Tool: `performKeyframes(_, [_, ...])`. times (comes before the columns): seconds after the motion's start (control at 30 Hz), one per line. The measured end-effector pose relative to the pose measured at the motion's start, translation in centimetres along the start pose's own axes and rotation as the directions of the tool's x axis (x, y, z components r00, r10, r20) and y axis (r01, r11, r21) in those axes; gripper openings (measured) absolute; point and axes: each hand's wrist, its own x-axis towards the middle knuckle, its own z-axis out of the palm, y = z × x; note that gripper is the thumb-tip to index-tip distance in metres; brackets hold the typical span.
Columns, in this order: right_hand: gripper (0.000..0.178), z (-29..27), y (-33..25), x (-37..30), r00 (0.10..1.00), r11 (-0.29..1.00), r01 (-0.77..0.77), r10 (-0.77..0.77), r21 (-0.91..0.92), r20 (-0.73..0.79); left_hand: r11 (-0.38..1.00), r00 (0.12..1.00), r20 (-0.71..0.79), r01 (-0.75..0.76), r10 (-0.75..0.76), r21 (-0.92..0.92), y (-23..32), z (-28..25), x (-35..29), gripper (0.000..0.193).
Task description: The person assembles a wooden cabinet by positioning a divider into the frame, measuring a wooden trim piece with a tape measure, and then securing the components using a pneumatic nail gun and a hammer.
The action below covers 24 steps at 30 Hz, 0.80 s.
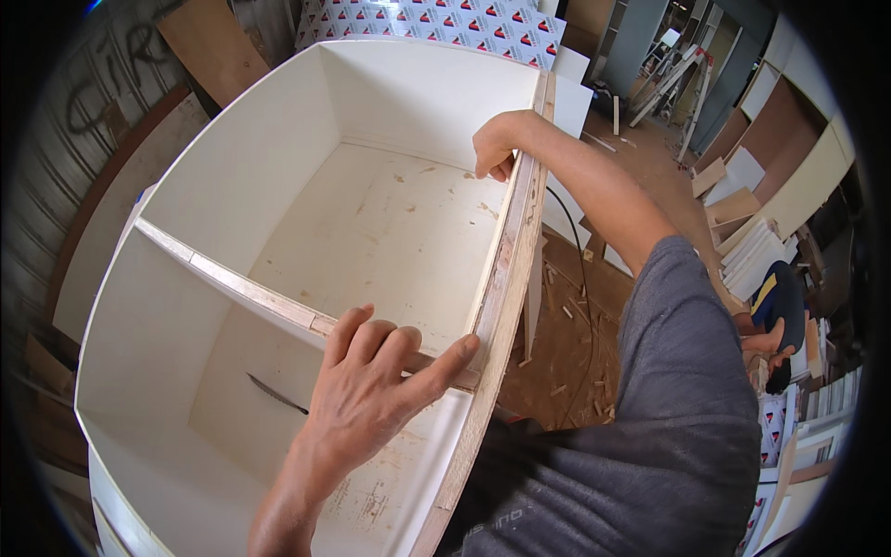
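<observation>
A large white box-like cabinet body [385, 46] lies open side up, split by a wood-edged divider [232, 279]. My left hand [367, 385] rests over the divider near its right end. Its fingers bend over the top and its thumb stretches toward the wooden edge rail [516, 255]. Over that rail reaches my right arm, and my right hand [495, 144] hangs inside the far compartment with its fingers curled by the wall. What they may hold is hidden. Inside the near compartment lies a thin, dark, curved, knife-like blade [277, 394].
A dark cable [583, 269] hangs beside the rail toward a floor littered with wood scraps [574, 320]. Another person [781, 311] is low down at the right, near stacked boards [754, 265]. A stepladder [673, 88] stands farther back. Patterned sheeting [445, 23] lies beyond the cabinet.
</observation>
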Motion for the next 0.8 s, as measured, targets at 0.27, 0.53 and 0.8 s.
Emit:
performKeyframes(0.27, [0.032,0.0,2.0,0.5,0.86,0.975,0.173,-0.08,0.14,-0.505,1.0,0.999,-0.029,-0.014,0.014,-0.027,-0.1,0.2,0.5,0.076])
performKeyframes(0.53, [0.055,1.7,18.4,7.0,0.118,0.672,-0.015,0.737,0.741,-0.666,0.999,1.0,0.024,0.012,-0.012,-0.034,-0.1,0.3,0.7,0.074])
performKeyframes(0.8, [0.065,1.1,23.7,13.7,0.461,0.178,0.564,0.743,0.807,-0.485,0.99,0.998,0.057,-0.03,0.022,0.137,0.0,-0.2,0.1,0.063])
